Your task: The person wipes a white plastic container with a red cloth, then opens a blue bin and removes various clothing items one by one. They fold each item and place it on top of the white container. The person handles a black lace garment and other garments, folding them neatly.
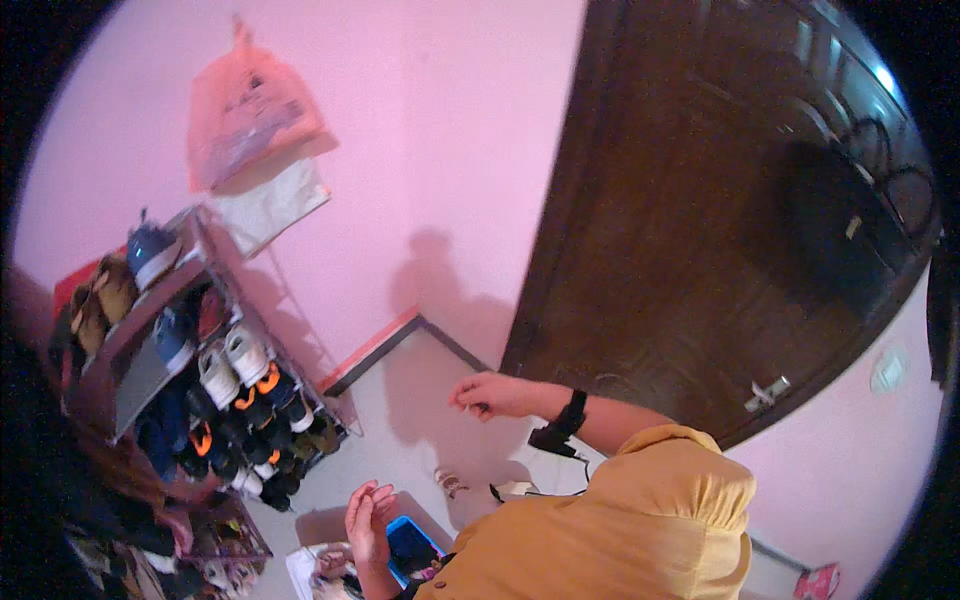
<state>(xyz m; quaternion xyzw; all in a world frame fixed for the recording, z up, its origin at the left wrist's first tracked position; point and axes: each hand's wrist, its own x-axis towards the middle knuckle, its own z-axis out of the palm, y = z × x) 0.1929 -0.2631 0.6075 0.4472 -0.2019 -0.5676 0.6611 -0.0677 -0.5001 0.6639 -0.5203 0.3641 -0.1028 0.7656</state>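
Observation:
My left hand (368, 518) is raised near the lower middle, its fingers loosely bent and apart, holding nothing I can see. Just below and beside it are a blue-rimmed open bin (435, 546) with dark contents and a white container (300, 572) with shoe-like things in it. Farther right, my right hand (490, 396) hangs in the air above the pale floor, fingers curled together. A small dark spot shows at its fingers, too small to name. A black strap with a small device (560, 430) circles the right wrist. Neither hand touches the shoe rack (215, 265).
Several shoes fill the rack at left, with white sneakers (232, 365) on a middle shelf. An orange plastic bag (255, 115) and a white bag (270, 205) hang on the pink wall. A dark wooden door (650, 200) with a metal handle (767, 393) stands at right.

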